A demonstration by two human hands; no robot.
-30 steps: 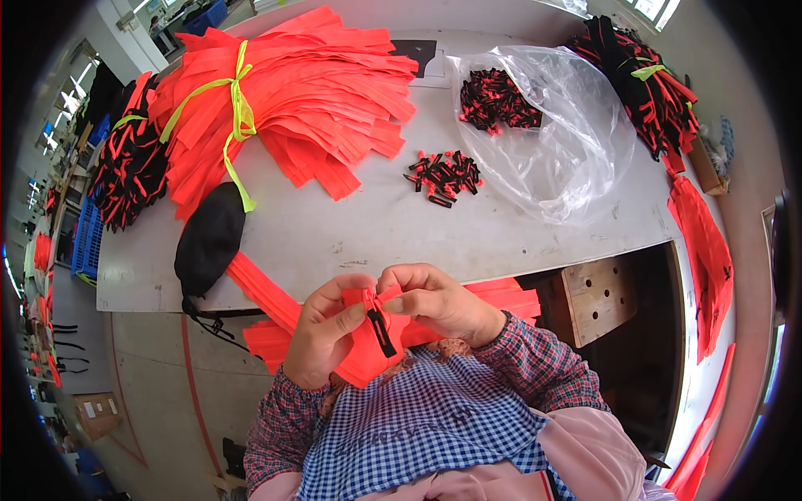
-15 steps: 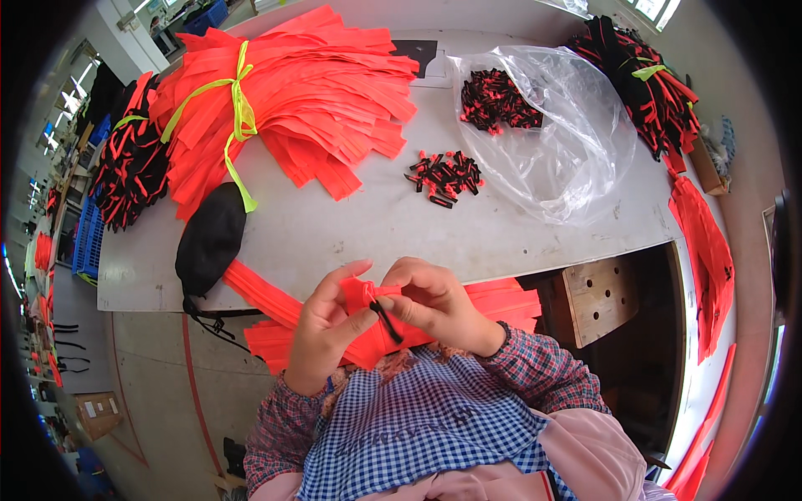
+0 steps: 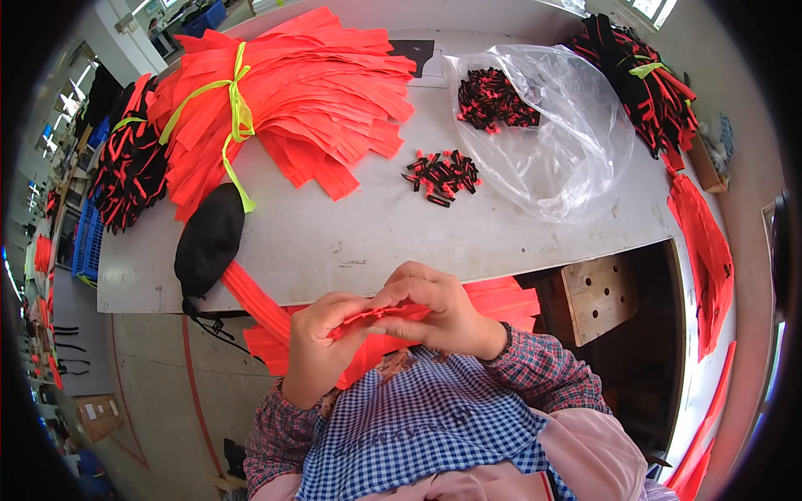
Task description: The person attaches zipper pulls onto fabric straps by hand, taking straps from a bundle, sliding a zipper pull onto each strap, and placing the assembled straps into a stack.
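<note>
My left hand [image 3: 322,341] and my right hand [image 3: 443,313] meet above my lap, just in front of the table edge. Both are closed with thumb and fingers pinching the end of a red-orange fabric strip [image 3: 361,318], which is folded between the fingertips. Any small black piece on that end is hidden by my fingers. Below and behind the hands, more red-orange strips [image 3: 501,302] lie across my lap. A small loose pile of black-and-red pull tabs [image 3: 443,177] rests on the table beyond my hands.
On the table [image 3: 359,238] lie a large tied bundle of red-orange strips [image 3: 309,100], a black pouch [image 3: 210,238], and a clear plastic bag [image 3: 576,167] of pull tabs. Black-and-red bundles [image 3: 129,171] flank them. A wooden box [image 3: 597,296] sits under the table at right.
Both hands have drawn closer together and turned, folding the strip's end flatter between the fingertips. The black tab that hung below the fingers is out of sight.
</note>
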